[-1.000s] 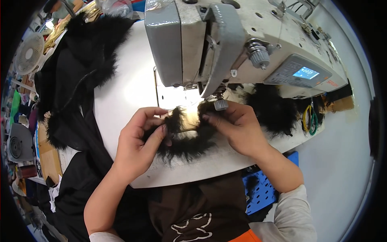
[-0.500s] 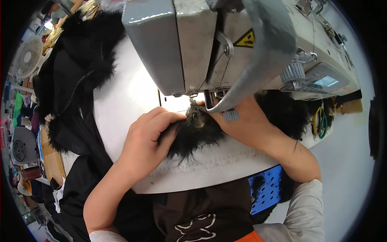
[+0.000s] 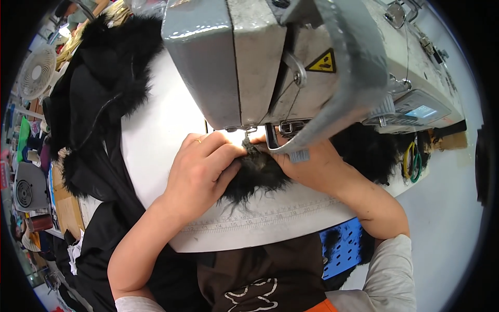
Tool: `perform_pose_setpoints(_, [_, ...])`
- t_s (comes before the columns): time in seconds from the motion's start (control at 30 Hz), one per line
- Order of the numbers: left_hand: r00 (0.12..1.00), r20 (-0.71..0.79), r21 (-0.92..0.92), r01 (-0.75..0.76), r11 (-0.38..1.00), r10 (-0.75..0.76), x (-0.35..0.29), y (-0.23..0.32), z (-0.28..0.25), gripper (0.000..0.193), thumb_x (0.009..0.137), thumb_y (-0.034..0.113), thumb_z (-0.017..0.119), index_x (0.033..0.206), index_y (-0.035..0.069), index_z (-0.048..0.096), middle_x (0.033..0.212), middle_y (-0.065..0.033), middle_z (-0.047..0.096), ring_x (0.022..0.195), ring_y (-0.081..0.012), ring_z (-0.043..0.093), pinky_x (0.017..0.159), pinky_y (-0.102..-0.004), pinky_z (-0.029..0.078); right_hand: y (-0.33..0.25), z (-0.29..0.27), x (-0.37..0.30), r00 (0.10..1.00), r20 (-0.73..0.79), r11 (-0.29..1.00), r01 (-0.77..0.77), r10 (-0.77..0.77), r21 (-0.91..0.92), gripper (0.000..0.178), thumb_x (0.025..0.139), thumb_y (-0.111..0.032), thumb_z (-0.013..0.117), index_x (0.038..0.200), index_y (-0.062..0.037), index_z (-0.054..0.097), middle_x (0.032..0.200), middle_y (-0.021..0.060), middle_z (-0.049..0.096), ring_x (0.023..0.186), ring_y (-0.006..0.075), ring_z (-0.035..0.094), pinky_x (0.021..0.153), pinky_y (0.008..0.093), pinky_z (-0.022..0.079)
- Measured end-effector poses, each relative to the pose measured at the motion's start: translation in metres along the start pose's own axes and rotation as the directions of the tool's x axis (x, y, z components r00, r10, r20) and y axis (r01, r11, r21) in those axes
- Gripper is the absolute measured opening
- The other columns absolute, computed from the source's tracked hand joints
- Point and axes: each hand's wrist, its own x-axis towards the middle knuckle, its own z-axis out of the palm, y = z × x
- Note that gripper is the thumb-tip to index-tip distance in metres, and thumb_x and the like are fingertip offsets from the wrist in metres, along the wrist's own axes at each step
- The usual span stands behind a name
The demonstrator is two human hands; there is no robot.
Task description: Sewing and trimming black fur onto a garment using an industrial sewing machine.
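Observation:
A piece of black fur [image 3: 254, 182] lies on the white bed under the sewing machine [image 3: 202, 78], its greyish edge gathered up at the needle area. My left hand [image 3: 202, 169] pinches the left side of that edge, thumb and forefinger close to the needle. From the other side my right hand [image 3: 312, 166] holds the fur, its fingertips close to the presser foot; the grey curved guard of the machine partly covers this hand. The exact needle point is hidden by glare and fingers.
Black fur-trimmed fabric [image 3: 99, 93] is heaped on the left. More black fur [image 3: 364, 151] lies behind my right wrist. Green-and-yellow handled scissors [image 3: 415, 161] hang at the right. A ruler scale [image 3: 260, 218] runs along the table's front edge. Below is a blue perforated pedal [image 3: 343, 249].
My left hand has moved slightly forward, its fingers flatter and nearer the needle. The gathered fur edge between my hands looks narrower. The machine head sits a little lower in view.

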Motion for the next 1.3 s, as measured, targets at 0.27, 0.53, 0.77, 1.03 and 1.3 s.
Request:
perform_pose_setpoints(0.27, [1.000,-0.020,0.037,-0.020,0.999,0.021,0.003,0.001,0.004,0.027,0.076,0.000,0.080,0.099,0.006,0.067,0.106,-0.0064,0.070,0.094,-0.0308,0.064,0.089,-0.0416,0.049,-0.020,-0.015,0.011,1.000,0.021,0.999,0.008,-0.009,0.043,0.021,0.079,-0.002,0.068,0.099,-0.0078,0.074,0.089,0.0168,0.073,0.088,0.0408,0.069,0.078,0.0524,0.053])
perform_pose_setpoints(0.53, [0.999,-0.033,0.009,-0.003,1.000,0.003,0.003,0.003,0.006,0.029,0.073,-0.003,0.081,0.096,0.006,0.066,0.106,-0.0059,0.070,0.094,-0.0302,0.064,0.088,-0.0406,0.048,-0.013,-0.012,0.007,0.999,0.015,0.999,0.037,-0.038,0.035,0.013,0.088,-0.018,0.076,0.090,-0.0058,0.075,0.086,0.0137,0.071,0.088,0.0388,0.069,0.079,0.0509,0.053])
perform_pose_setpoints(0.77, [1.000,-0.024,0.021,0.005,1.000,-0.004,0.002,0.001,0.005,0.026,0.078,0.000,0.081,0.099,0.006,0.068,0.105,-0.0054,0.070,0.094,-0.0292,0.064,0.090,-0.0398,0.047,-0.013,-0.011,0.010,0.999,0.013,0.987,-0.049,0.048,0.150,0.023,0.089,-0.024,0.075,0.081,-0.0025,0.073,0.081,0.0186,0.070,0.082,0.0408,0.069,0.074,0.0523,0.054])
perform_pose_setpoints(1.03, [0.973,-0.128,0.034,0.199,0.979,-0.193,0.002,0.012,0.005,0.019,0.089,0.009,0.080,0.106,0.008,0.073,0.103,-0.0060,0.068,0.093,-0.0283,0.063,0.093,-0.0409,0.047,-0.018,-0.012,0.014,0.997,-0.046,0.968,-0.044,0.057,0.249,0.018,0.087,-0.018,0.072,0.084,-0.0010,0.072,0.078,0.0223,0.069,0.079,0.0438,0.068,0.072,0.0539,0.053])
perform_pose_setpoints(1.3, [0.994,-0.038,0.072,0.104,0.992,-0.102,0.001,0.007,0.007,0.014,0.089,0.010,0.079,0.102,0.010,0.073,0.095,-0.0044,0.065,0.094,-0.0279,0.060,0.097,-0.0424,0.046,-0.012,-0.013,0.011,0.998,-0.027,0.952,-0.039,0.050,0.303,0.013,0.087,-0.015,0.072,0.095,-0.0050,0.075,0.081,0.0219,0.069,0.079,0.0443,0.067,0.072,0.0535,0.053])
